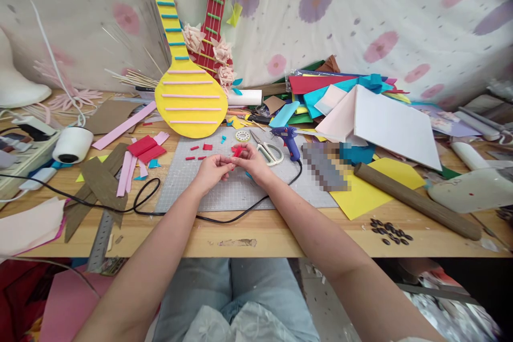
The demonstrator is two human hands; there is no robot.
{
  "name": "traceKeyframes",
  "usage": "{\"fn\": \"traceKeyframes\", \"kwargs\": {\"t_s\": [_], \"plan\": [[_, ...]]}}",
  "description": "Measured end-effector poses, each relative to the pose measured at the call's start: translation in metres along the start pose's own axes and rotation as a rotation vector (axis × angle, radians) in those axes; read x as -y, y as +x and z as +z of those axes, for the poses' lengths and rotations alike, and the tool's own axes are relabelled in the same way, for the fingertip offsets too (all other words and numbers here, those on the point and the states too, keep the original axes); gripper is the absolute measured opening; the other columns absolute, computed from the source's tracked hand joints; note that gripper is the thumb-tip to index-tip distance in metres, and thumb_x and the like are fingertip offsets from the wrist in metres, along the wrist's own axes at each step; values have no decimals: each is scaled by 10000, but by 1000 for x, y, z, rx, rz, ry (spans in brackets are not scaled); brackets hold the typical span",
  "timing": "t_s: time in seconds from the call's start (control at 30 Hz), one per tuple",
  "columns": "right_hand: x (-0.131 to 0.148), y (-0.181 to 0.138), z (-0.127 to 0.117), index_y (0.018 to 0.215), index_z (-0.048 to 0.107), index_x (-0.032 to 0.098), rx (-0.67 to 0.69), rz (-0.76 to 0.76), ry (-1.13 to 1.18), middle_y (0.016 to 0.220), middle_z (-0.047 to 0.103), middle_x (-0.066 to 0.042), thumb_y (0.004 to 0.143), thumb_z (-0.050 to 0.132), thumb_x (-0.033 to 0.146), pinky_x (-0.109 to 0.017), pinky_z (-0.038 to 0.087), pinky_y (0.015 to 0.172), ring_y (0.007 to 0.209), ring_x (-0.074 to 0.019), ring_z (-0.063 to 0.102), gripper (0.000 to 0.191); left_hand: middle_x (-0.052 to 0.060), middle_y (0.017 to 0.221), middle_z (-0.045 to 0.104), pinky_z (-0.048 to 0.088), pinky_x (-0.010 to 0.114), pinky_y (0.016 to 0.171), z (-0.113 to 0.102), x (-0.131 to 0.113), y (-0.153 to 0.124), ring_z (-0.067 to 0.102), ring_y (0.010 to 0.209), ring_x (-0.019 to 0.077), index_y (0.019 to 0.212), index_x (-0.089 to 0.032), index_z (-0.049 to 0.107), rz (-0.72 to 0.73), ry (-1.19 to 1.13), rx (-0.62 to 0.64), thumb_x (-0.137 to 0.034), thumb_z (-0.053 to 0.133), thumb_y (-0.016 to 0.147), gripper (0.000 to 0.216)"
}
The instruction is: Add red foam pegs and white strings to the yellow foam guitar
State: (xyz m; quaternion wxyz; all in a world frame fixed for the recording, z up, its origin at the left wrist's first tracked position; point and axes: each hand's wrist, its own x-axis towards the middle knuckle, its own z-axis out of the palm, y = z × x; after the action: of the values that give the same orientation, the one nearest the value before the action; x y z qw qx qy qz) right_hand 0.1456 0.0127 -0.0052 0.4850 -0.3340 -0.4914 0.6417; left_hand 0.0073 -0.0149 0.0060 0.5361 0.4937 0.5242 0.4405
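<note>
Over the grey cutting mat [312, 192], my left hand [213, 172] and my right hand [255, 164] meet, fingertips pinched round a small red paper piece [237, 151]. The fingers partly cover it. Beside my left hand lie several short red rolls [190, 158] and a small red scrap [207, 147]. Just beyond my right hand are scissors with whitish handles [276, 156] and a small roll of tape [242, 135]. A blue hot glue gun [289, 140] rests further right, its black cord looping toward me.
A yellow lute-shaped cutout [192, 99] with blue and pink strips stands behind the mat, before a red one [216, 16]. Coloured sheets [328, 91] pile up at the back right. A brown tube [417, 200] and dark beads [390, 232] lie right; folded red paper [146, 148] lies left.
</note>
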Motion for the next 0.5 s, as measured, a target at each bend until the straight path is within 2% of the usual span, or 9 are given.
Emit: {"fn": "traceKeyframes", "kwargs": {"t_s": [0.2,0.33,0.4,0.5], "plan": [[0,1,-4,926,490,210,-32,5,-20,674,577,73,548,757,239,-247,455,619,603,-87,562,464,-10,599,592,446,211,431,-1,-1,0,502,446,73,768,-121,593,-2,2,38,-269,777,564,312],[2,2,-7,918,481,221,-28,-15,12,713,609,62,548,761,267,-277,484,677,646,-101,593,466,51,771,660,481,221,458,-2,-8,-4,607,582,127,869,-130,638,-46,-54,79,-327,759,604,352],[1,3,-8,920,473,226,-26,-30,4,726,619,56,556,760,285,-296,492,702,661,-109,607,467,67,825,668,493,234,464,-3,-11,-5,623,601,138,863,-128,649,-72,-106,63,-343,706,673,292],[0,4,-8,919,467,230,-19,-43,-32,713,617,61,554,762,287,-302,490,700,651,-113,609,473,63,783,673,498,234,477,-2,-12,-3,622,586,131,823,-117,650,-81,-149,-35,-241,669,709,169]]}}
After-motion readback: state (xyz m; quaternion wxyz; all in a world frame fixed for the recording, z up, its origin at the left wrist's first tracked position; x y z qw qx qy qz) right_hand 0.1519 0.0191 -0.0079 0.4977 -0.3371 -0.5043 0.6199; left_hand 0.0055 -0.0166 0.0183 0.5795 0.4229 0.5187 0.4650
